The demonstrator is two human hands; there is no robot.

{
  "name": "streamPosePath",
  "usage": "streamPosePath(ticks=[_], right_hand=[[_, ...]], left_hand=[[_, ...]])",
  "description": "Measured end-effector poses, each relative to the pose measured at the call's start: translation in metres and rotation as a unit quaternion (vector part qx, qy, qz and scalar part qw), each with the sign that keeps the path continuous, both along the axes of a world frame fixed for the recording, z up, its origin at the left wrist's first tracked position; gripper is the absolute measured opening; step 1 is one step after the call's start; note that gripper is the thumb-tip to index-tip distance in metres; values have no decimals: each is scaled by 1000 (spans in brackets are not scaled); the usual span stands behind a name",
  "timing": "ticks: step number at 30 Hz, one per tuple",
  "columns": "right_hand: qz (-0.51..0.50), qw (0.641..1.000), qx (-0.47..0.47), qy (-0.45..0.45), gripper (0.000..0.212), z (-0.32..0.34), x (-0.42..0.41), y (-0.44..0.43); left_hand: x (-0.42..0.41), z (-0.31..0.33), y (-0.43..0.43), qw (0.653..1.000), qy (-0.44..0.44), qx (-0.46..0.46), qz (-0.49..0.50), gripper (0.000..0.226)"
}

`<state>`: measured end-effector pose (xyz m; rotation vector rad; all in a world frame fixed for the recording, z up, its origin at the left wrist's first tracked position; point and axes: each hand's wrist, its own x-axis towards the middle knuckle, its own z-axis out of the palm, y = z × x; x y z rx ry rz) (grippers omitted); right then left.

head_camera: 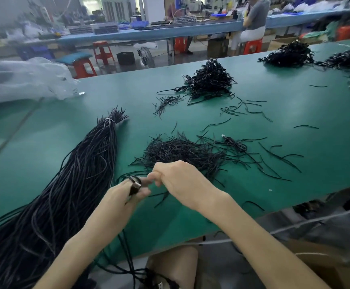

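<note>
at the front edge of the counter (65,132), the left hand (126,197) grip is clamping the coiled cable (134,185); the right hand (180,180) grip is pinching it too. holding loops tight while binding is advised.

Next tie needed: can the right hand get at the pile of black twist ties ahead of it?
Probably yes: the pile of twist ties lies just beyond the right hand, nothing between, though its fingers are busy at the cable coil.

Black cable bundle (82,174), green table (295,184), red stools (103,52).
</note>
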<state>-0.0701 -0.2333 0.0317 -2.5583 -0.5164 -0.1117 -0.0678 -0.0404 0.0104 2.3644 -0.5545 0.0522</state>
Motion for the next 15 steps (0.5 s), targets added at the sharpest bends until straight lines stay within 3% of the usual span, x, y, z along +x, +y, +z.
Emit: streamPosePath(ticks=[3, 5, 8, 12, 15], right_hand=[[10, 993, 119, 11, 26, -1, -12, 12], [3, 976, 216, 20, 30, -3, -21, 19], [-10, 938, 342, 59, 36, -12, -31, 26], [-38, 932, 348, 98, 40, -31, -37, 29], [-80, 925, 349, 126, 26, -36, -31, 20]], left_hand=[[3, -7, -1, 992, -26, -121, -33, 23], [4, -6, -10, 973, 59, -212, -73, 47], [2, -1, -19, 904, 176, -382, -81, 62], [0, 11, -30, 841, 201, -502, -15, 39], [-1, 12, -30, 815, 219, -535, -50, 34]])
